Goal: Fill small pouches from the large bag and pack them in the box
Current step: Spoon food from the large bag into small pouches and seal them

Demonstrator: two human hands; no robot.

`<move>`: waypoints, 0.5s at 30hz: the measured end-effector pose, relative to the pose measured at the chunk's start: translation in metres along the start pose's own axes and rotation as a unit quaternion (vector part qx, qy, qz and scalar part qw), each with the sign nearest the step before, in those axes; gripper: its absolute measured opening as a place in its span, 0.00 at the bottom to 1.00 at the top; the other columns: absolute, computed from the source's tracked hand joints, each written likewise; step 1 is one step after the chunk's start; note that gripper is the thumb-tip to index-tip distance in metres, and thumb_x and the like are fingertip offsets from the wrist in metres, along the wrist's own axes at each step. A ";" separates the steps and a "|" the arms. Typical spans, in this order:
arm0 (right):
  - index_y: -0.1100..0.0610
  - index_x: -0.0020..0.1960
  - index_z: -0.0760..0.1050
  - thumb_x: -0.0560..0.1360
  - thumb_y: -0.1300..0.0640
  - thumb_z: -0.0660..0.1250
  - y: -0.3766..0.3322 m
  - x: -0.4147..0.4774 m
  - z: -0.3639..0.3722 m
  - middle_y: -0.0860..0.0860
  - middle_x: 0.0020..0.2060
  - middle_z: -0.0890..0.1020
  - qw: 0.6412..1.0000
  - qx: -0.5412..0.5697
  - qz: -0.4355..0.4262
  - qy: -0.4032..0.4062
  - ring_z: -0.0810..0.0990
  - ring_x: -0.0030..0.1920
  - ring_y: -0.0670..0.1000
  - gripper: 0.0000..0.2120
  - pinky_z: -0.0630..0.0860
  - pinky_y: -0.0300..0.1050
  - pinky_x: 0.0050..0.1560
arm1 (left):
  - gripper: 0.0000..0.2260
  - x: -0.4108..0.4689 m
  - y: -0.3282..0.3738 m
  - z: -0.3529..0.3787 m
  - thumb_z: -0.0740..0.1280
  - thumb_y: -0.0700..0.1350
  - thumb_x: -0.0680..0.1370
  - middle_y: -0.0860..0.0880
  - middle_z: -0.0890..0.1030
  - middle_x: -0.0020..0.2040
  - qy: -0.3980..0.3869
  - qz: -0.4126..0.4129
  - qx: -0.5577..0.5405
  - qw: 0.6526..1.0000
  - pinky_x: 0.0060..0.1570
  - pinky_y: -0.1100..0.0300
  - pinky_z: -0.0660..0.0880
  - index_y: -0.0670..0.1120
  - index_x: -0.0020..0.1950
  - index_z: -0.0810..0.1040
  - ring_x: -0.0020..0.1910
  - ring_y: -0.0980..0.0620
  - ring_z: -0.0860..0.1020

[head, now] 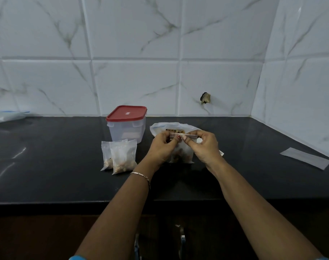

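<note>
A small clear pouch (182,155) with nuts in its lower part stands upright on the black counter (66,175). My left hand (162,147) and my right hand (205,147) both pinch its top strip from either side. Right behind it lies the large bag (174,126), open, with mixed nuts showing inside. Two filled pouches (122,156) lean together to the left of my hands. The clear plastic box (127,126) with a red lid shut on it stands behind them.
A flat clear empty pouch (305,158) lies at the far right near the tiled side wall. Crumpled clear plastic (6,116) sits at the far left by the back wall. The counter's front edge runs below my forearms.
</note>
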State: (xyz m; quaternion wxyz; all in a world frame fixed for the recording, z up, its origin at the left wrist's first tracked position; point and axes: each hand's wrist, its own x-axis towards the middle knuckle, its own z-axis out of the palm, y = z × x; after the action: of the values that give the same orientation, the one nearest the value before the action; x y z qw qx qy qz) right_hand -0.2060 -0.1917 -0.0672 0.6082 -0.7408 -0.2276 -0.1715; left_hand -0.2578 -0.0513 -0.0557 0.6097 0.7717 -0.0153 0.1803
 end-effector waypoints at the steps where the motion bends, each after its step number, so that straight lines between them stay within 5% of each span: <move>1: 0.48 0.38 0.82 0.68 0.51 0.78 0.001 0.001 -0.001 0.42 0.36 0.83 1.000 -0.003 0.003 0.013 0.81 0.43 0.38 0.05 0.74 0.35 0.48 | 0.08 0.001 0.000 0.000 0.67 0.44 0.79 0.48 0.82 0.50 0.007 0.000 0.001 1.000 0.51 0.63 0.77 0.43 0.56 0.79 0.52 0.54 0.79; 4: 0.49 0.33 0.80 0.64 0.48 0.79 0.003 0.002 -0.005 0.44 0.34 0.83 0.999 0.012 0.026 0.046 0.81 0.45 0.49 0.10 0.76 0.45 0.49 | 0.06 0.002 -0.001 -0.001 0.69 0.43 0.77 0.50 0.82 0.45 0.039 0.000 -0.008 0.999 0.44 0.69 0.76 0.42 0.52 0.80 0.47 0.56 0.80; 8: 0.55 0.34 0.78 0.69 0.57 0.77 -0.004 -0.001 -0.007 0.47 0.34 0.80 0.997 0.051 0.027 0.048 0.79 0.41 0.45 0.09 0.74 0.34 0.43 | 0.06 -0.001 0.001 0.003 0.70 0.45 0.77 0.51 0.81 0.41 0.065 -0.004 0.001 0.998 0.40 0.72 0.74 0.43 0.49 0.80 0.42 0.58 0.79; 15: 0.57 0.43 0.82 0.75 0.60 0.70 -0.012 -0.010 -0.008 0.49 0.40 0.83 0.995 0.083 0.043 0.039 0.79 0.41 0.39 0.03 0.72 0.27 0.41 | 0.05 -0.016 0.005 0.000 0.69 0.43 0.77 0.47 0.83 0.42 0.092 -0.016 -0.003 0.996 0.52 0.50 0.79 0.47 0.41 0.79 0.45 0.48 0.82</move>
State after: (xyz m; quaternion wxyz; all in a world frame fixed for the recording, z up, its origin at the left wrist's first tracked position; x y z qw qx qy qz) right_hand -0.2212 -0.1992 -0.0610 0.6829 -0.6897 -0.1852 -0.1540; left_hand -0.2738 -0.0557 -0.0557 0.6137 0.7502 0.0523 0.2406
